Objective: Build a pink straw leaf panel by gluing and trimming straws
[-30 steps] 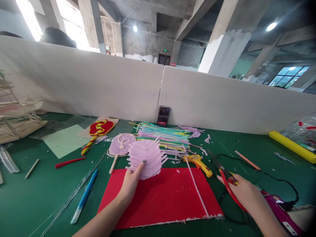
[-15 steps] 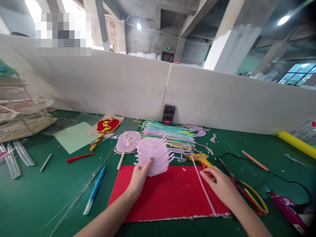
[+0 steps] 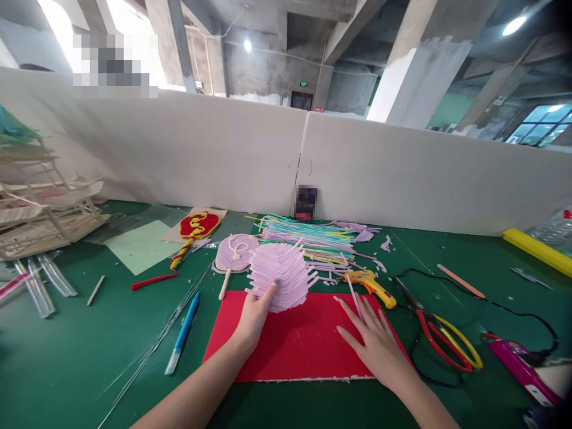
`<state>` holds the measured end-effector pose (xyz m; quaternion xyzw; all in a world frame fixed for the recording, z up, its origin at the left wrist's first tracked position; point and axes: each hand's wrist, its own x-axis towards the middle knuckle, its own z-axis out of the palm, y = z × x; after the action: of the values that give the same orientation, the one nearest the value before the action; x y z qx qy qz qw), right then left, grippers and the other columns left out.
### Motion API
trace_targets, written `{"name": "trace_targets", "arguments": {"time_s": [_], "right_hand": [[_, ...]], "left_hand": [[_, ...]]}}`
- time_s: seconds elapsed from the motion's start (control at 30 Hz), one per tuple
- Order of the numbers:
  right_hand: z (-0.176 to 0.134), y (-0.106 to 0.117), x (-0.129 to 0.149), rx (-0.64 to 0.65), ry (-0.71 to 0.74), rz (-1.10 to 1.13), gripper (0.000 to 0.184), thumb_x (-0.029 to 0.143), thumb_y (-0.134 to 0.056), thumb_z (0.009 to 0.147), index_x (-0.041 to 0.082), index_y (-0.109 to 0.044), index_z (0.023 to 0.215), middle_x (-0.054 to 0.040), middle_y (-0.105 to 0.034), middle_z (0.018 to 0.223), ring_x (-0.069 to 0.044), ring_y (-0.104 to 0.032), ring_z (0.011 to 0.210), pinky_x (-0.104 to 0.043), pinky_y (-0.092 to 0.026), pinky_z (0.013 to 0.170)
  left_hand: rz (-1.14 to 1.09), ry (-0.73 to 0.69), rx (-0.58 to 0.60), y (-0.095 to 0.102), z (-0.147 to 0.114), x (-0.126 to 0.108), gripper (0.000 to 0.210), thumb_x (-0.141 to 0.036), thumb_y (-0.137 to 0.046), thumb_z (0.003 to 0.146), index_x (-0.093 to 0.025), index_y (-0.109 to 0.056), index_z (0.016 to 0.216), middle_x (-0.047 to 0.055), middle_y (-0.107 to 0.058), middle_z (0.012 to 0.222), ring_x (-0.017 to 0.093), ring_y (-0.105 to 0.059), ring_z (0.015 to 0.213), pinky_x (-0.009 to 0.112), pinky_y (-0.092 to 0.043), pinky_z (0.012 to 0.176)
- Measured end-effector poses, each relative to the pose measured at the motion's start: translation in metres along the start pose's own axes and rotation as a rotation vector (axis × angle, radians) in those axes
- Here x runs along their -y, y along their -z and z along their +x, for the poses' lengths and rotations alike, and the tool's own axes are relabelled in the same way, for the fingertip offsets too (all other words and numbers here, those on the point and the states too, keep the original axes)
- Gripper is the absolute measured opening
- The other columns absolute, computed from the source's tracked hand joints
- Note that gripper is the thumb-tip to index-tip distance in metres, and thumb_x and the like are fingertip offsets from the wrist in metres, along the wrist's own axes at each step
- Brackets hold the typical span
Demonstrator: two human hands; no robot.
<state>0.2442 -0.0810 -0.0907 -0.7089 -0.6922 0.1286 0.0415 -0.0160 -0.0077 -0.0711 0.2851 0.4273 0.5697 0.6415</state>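
Note:
My left hand [image 3: 255, 314] pinches the lower edge of a round lilac panel [image 3: 280, 268] between thumb and fingers. The panel is made of strips laid side by side in a leaf-like pattern, their ends sticking out at the sides. Under it lies a red board [image 3: 299, 348] with a ragged white front edge. With its fingers spread, my right hand [image 3: 373, 339] rests palm down on the board's right part. A thin lilac strip [image 3: 352, 289] runs beneath those fingers, partly hidden. A yellow glue gun [image 3: 369, 281] lies just beyond the fingertips.
Scissors [image 3: 440, 336] and a purple device [image 3: 522, 366] with a black cord lie right. Behind the board are a bundle of coloured strips [image 3: 308, 235] and a lilac fan [image 3: 236, 253]. A blue pen [image 3: 184, 333], thin wires [image 3: 156, 339] and a red-yellow fan [image 3: 199, 225] lie left.
My right hand has opened from a curled pose, moved slightly left and down onto the red board, and now covers part of the strip. My left hand keeps hold of the lilac panel.

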Motion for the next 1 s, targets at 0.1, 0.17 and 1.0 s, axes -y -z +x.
{"name": "trace_targets", "arguments": {"time_s": [0.1,0.17,1.0], "right_hand": [[0.002,-0.003,0.001,-0.035,0.0,-0.029,0.072,0.071,-0.025,0.087,0.036,-0.017,0.149,-0.0013,-0.003,0.159,-0.028,-0.005,0.144,-0.054,-0.014,0.115],[0.003,-0.006,0.001,-0.061,0.003,-0.043,0.071,0.07,-0.025,0.088,0.036,-0.018,0.149,-0.002,-0.006,0.159,-0.028,-0.006,0.144,-0.053,-0.015,0.115],[0.019,-0.008,0.008,-0.193,-0.044,-0.096,0.065,0.065,-0.027,0.09,0.033,-0.03,0.147,-0.0052,-0.021,0.157,-0.026,-0.016,0.144,-0.049,-0.018,0.115]], "left_hand": [[-0.016,-0.014,0.004,-0.001,-0.003,0.0,0.053,-0.042,-0.083,0.06,-0.012,-0.07,0.101,0.012,-0.069,0.114,0.033,-0.06,0.114,0.043,-0.045,0.102],[-0.022,-0.019,0.024,-0.003,-0.005,0.002,0.052,-0.042,-0.083,0.059,-0.012,-0.071,0.1,0.011,-0.069,0.114,0.033,-0.058,0.116,0.043,-0.043,0.104],[0.732,-0.018,0.078,0.012,0.017,-0.01,0.04,-0.049,-0.063,0.076,-0.021,-0.05,0.05,-0.001,-0.049,0.031,0.014,-0.046,0.028,0.022,-0.031,0.034]]}}
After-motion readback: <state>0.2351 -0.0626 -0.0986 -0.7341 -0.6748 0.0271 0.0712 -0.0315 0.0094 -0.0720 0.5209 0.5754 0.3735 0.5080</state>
